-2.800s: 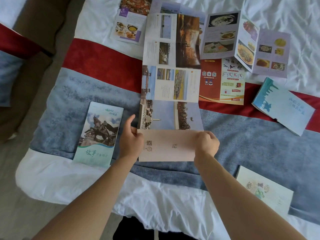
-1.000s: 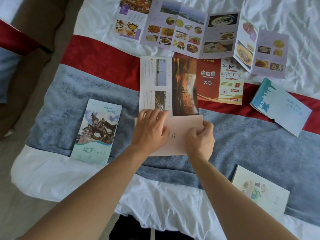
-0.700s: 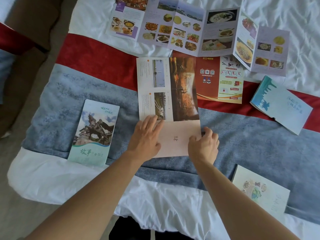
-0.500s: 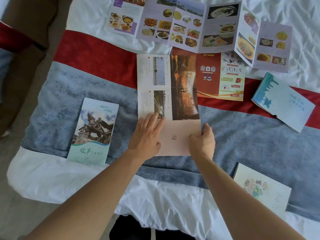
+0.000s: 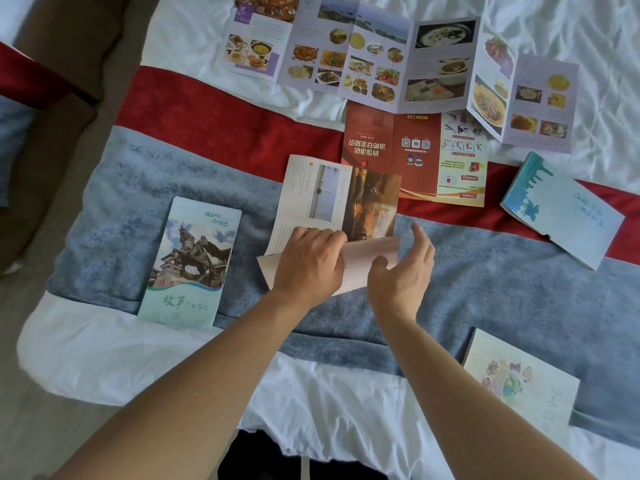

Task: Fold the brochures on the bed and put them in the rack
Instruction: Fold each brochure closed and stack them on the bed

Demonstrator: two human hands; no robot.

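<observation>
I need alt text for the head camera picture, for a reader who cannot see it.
Two bare hands fold a photo brochure on a bed: the left hand presses it flat, the right hand is open beside it. Other brochures lie around, among them a long unfolded food brochure.

centre of frame: partly folded photo brochure [image 5: 337,202] on the bed [image 5: 138,174], far panel lifted. left: folded horse brochure [image 5: 192,261], flat. top: food brochure [image 5: 398,64] spread open; red brochure [image 5: 415,157] below it, open.
</observation>
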